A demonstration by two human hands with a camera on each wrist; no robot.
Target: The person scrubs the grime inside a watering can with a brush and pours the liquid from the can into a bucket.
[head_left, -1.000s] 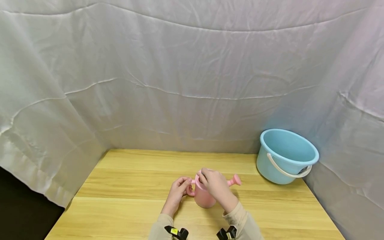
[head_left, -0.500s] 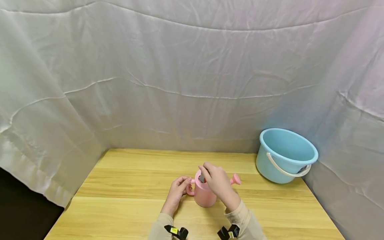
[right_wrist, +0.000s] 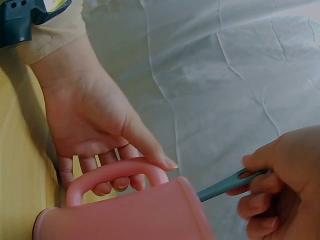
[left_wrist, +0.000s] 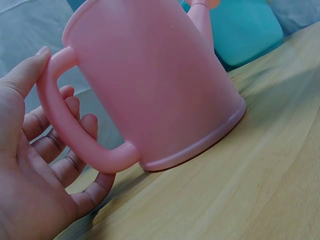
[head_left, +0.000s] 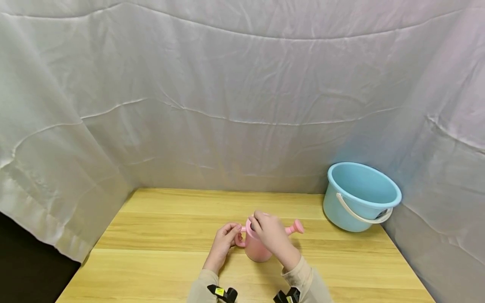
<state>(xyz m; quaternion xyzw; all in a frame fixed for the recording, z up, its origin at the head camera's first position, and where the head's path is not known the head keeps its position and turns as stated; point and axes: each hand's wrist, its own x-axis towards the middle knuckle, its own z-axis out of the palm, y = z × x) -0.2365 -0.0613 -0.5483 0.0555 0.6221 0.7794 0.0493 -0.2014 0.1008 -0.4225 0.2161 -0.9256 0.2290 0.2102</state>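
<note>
A pink watering can [head_left: 257, 248] stands upright on the wooden table, its spout pointing right. My left hand [head_left: 223, 244] holds the can's loop handle [left_wrist: 65, 122], thumb on top and fingers curled behind and under it. Over the can's mouth, my right hand [head_left: 272, 233] grips a slim grey-green handle [right_wrist: 227, 187] with a hole near its end. In the right wrist view, thumb and curled fingers close round that end, and the handle slants down into the can. Its lower end is hidden inside the can, so the kind of tool cannot be told.
A light blue bucket [head_left: 352, 214] with a white carrying handle stands at the table's back right corner. Grey cloth [head_left: 227, 147] hangs behind and on both sides of the wooden table [head_left: 159, 235].
My right hand rose half a second ago, showing more of the grey-green handle, and is now lower over the can again. The left hand and the can stay nearly still.
</note>
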